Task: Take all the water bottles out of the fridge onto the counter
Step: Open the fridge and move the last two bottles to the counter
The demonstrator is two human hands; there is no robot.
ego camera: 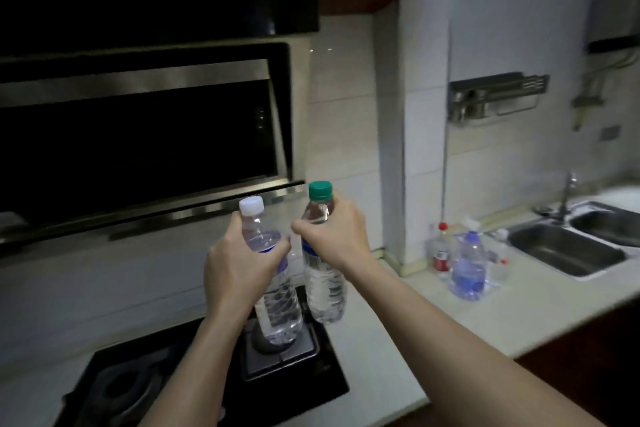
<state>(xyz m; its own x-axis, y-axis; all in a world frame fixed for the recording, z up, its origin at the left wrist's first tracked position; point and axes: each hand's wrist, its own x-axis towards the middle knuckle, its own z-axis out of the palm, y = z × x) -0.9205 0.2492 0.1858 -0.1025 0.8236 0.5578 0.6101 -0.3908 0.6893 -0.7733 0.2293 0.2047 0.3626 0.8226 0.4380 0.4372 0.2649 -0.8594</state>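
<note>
Bottles first: my left hand (239, 274) grips the white-capped clear plastic bottle (273, 288), right hand (332, 232) the green-capped one (323, 274); I'd set both upright at two o'clock on the pale counter (502, 319).

Two bare forearms, no sleeves in view, left hand (235, 270) and right hand (332, 232) ungloved, no rings, watch or wristband visible, short plain fingernails

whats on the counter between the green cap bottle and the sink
In the head view, a cluster of bottles stands there on the counter: a red-capped one and a blue-tinted one among them.
</note>
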